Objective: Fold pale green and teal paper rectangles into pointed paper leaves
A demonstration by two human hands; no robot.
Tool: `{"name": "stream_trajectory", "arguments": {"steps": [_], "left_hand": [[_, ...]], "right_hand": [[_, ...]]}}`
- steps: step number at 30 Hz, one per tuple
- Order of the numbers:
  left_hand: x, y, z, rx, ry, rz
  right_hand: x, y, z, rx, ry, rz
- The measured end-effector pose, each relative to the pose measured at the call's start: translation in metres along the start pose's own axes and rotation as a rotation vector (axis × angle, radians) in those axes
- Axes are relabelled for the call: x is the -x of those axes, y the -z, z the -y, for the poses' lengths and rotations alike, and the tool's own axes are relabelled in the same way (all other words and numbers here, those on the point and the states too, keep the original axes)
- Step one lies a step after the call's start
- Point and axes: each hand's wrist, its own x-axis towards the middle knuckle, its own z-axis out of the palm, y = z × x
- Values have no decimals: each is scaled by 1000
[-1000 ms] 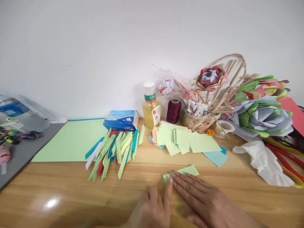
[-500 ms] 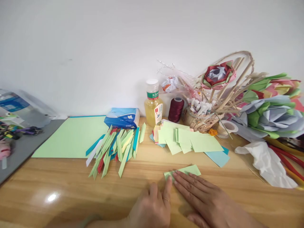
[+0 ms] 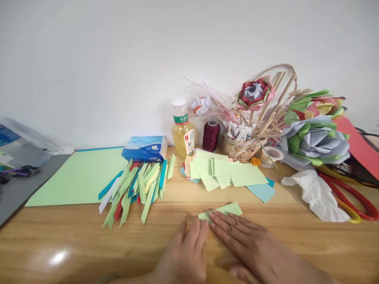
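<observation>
A folded strip of light green paper [image 3: 236, 208] lies on the wooden table, tilted up toward the right. My right hand [image 3: 251, 240] rests flat over its lower side, fingers stretched out and pressing it down; they cover much of the strip. At the strip's left end is my left hand [image 3: 189, 246], its fingers curled and drawn together on the corner. The thumb side is partly hidden. Beyond the hands lies a spread stack of green paper rectangles [image 3: 247, 174]. To the left is a heap of folded paper strips [image 3: 145, 185] in green, blue and red.
Behind stand a blue tissue pack [image 3: 143, 149], a juice bottle [image 3: 180, 136], a maroon thread spool [image 3: 211, 136] and a basket [image 3: 242, 150] with paper flowers. Red-handled scissors [image 3: 352, 193] and a crumpled white tissue [image 3: 316, 193] lie right. A large green sheet [image 3: 68, 179] lies left.
My left hand's extended index finger has drawn in, and its fingers now gather at the strip's left corner. My right hand stays flat on the paper. The view has shifted slightly right.
</observation>
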Motion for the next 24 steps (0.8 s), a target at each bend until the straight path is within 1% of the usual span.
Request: {"name": "stream_trajectory", "arguments": {"steps": [2, 4, 8, 10, 15, 18, 20, 21, 22, 24], "left_hand": [[1, -1, -1, 13, -26, 20], [2, -1, -1, 24, -22, 26], [3, -1, -1, 26, -32, 37], [3, 0, 0, 16, -56, 45], [4, 0, 2, 48, -64, 61], [4, -4, 4, 123, -47, -3], [0, -5, 6, 204, -33, -37], [-3, -4, 7, 245, -38, -11], [-8, -3, 8, 277, -44, 49], [-17, 1, 8, 289, -66, 225]], "right_hand": [[2, 3, 0, -23, -17, -5], [6, 4, -3, -43, -23, -19], [19, 2, -16, -53, 4, 2], [26, 2, -22, -41, -15, 13], [32, 14, -26, -53, -37, 31], [29, 21, -22, -84, -70, 79], [27, 22, -20, -106, -94, 94], [26, 21, -20, -112, -99, 91], [25, 19, -19, -112, -106, 82], [23, 15, -17, -91, -122, 66]]}}
